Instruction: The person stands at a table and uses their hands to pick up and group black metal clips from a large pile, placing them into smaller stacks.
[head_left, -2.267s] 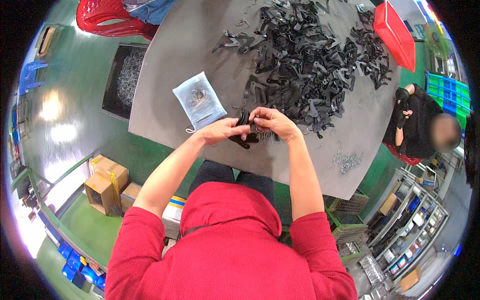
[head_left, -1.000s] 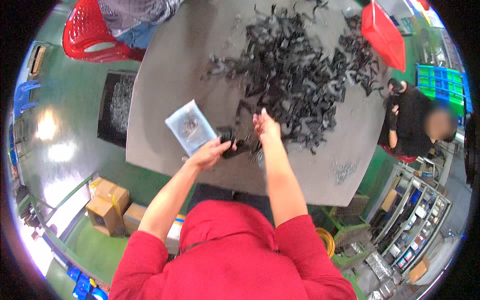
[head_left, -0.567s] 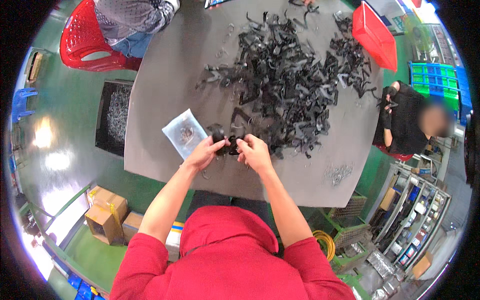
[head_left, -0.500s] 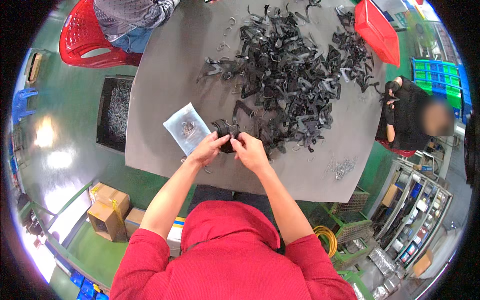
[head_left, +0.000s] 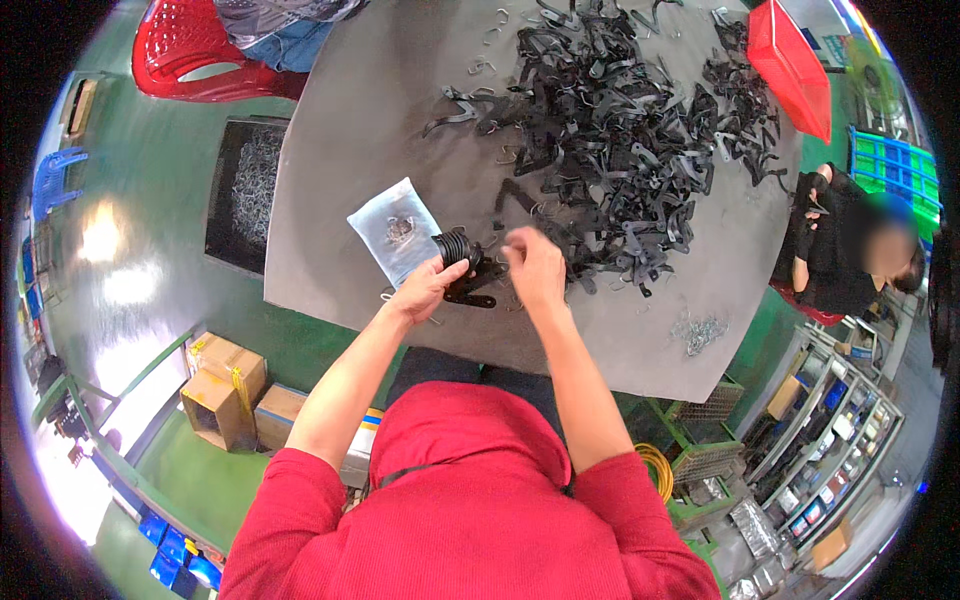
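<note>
My left hand (head_left: pixel 425 288) is closed on a black ribbed part (head_left: pixel 457 250), which looks like a coil or a stack of rings; thumb and fingers grip its near end. A flat black strip with holes (head_left: pixel 468 299) lies just below it. Apart from that part, to its right, is my right hand (head_left: pixel 538 268), its fingers bent together at the near edge of a heap of black bent metal brackets (head_left: pixel 600 130). What its fingers hold, if anything, cannot be made out. Beside my left hand lies a pale plastic bag (head_left: pixel 385 220) with small metal pieces on it.
Small silver pieces (head_left: pixel 698 334) lie near the table's right corner. A red tray (head_left: pixel 790 75) stands at the far right. A dark crate of metal pieces (head_left: pixel 222 215) is left of the table (head_left: pixel 340 130). One person (head_left: pixel 835 225) sits right, another (head_left: pixel 290 30) far left.
My right hand has let go of the black ribbed part and moved right and up toward the heap. My left hand keeps its grip. The whole view has shifted slightly.
</note>
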